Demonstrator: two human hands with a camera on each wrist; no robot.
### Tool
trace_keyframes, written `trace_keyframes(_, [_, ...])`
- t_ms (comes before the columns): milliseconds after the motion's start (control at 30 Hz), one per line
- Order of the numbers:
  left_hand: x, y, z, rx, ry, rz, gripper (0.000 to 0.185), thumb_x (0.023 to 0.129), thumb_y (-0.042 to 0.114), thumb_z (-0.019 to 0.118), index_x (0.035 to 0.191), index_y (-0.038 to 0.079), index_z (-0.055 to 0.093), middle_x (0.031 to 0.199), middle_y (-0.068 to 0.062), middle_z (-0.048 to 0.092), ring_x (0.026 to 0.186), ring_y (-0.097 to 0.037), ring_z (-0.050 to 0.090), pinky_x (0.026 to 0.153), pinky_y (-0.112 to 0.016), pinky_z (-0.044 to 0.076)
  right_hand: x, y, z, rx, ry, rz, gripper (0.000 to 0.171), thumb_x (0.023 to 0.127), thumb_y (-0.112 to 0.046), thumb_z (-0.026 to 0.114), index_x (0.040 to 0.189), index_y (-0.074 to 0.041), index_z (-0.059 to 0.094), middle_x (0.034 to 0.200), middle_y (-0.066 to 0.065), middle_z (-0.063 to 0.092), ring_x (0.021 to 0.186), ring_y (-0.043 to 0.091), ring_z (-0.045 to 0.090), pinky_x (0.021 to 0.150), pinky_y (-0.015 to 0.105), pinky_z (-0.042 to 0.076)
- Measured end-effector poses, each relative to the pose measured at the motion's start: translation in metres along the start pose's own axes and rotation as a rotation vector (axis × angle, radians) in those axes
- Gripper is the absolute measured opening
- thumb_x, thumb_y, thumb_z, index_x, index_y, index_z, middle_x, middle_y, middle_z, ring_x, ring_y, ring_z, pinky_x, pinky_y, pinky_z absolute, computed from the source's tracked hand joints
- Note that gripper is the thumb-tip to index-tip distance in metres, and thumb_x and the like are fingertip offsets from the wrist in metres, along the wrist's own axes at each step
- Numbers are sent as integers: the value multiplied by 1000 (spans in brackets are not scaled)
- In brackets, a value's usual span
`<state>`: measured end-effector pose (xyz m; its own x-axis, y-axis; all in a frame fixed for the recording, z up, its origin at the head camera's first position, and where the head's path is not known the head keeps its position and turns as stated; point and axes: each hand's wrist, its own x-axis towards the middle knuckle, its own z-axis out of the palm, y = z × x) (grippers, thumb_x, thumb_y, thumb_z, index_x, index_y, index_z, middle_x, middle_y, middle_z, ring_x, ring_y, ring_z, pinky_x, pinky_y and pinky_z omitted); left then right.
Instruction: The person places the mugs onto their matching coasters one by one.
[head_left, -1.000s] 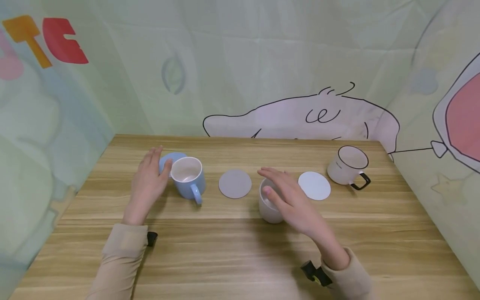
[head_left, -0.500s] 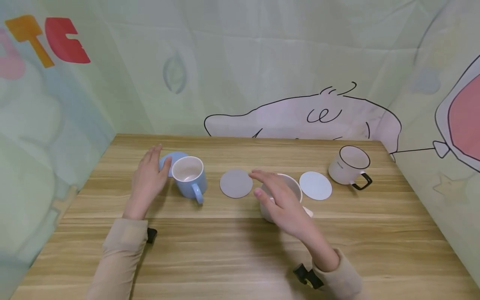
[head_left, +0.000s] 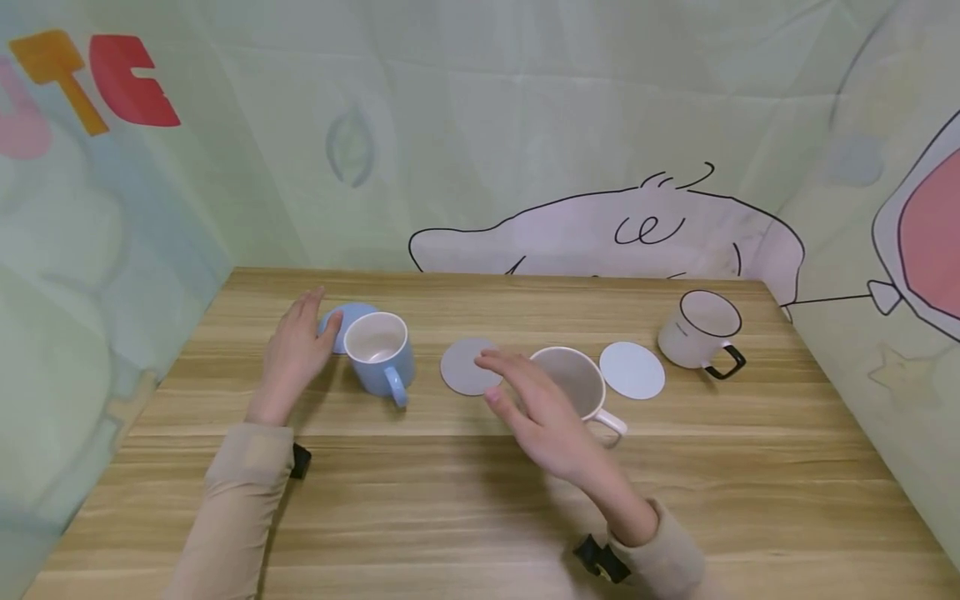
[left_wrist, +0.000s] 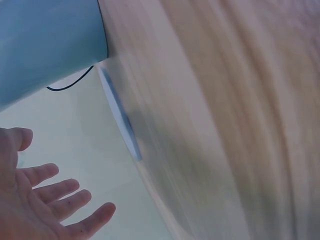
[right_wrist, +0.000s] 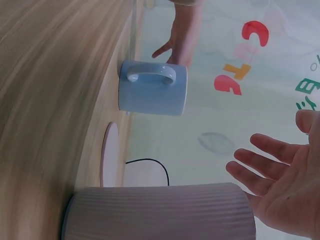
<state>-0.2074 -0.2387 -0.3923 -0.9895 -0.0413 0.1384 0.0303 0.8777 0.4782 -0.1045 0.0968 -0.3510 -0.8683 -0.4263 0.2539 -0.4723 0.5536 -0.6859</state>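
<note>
Fingers of right hand (head_left: 542, 417) straight, holding nothing, above grey coaster (head_left: 467, 367), left of empty grey mug (head_left: 572, 385); left hand (head_left: 294, 354) open, beside empty blue mug (head_left: 378, 354).

From my remote seat I see two arms in long, soft beige knit sleeves (head_left: 240, 492) that end snugly at the wrists. Both the left hand (head_left: 294, 354) and the right hand (head_left: 543, 412) are bare, with no rings or gloves that I can make out. A small black clip-like device (head_left: 300, 461) sits under the left cuff, and a similar black mount with a touch of yellow (head_left: 597, 561) sits at the right cuff (head_left: 660, 557).
</note>
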Motion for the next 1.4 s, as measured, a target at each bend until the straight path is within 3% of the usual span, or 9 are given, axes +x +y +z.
trace_keyframes(567, [7, -8, 2, -2, -31, -24, 62, 102, 36, 37, 149, -3, 24, 150, -34, 27, 136, -53, 28, 108, -66, 26, 12, -5, 23, 130, -4, 6, 41, 101, -35, 45, 139, -18, 50, 145, -3, 49, 139, 15, 39, 116, 42, 31])
trace_keyframes(1067, [18, -20, 4, -69, -204, -47, 74, 99, 42, 44, 152, -1, 14, 154, -33, 14, 141, -52, 16, 112, -67, 16, 25, 2, 46, 220, 2, 32, 38, 101, -30, 47, 135, -15, 52, 135, 2, 57, 130, 19, 49, 109, 42, 40])
trace_keyframes(1400, [25, -25, 5, -46, -246, -12, 76, 94, 33, 55, 148, -8, 20, 151, -36, 21, 139, -53, 21, 113, -64, 20, 33, 5, 58, 270, -19, 99, 40, 100, -32, 50, 135, -13, 52, 136, 3, 57, 129, 19, 52, 107, 42, 43])
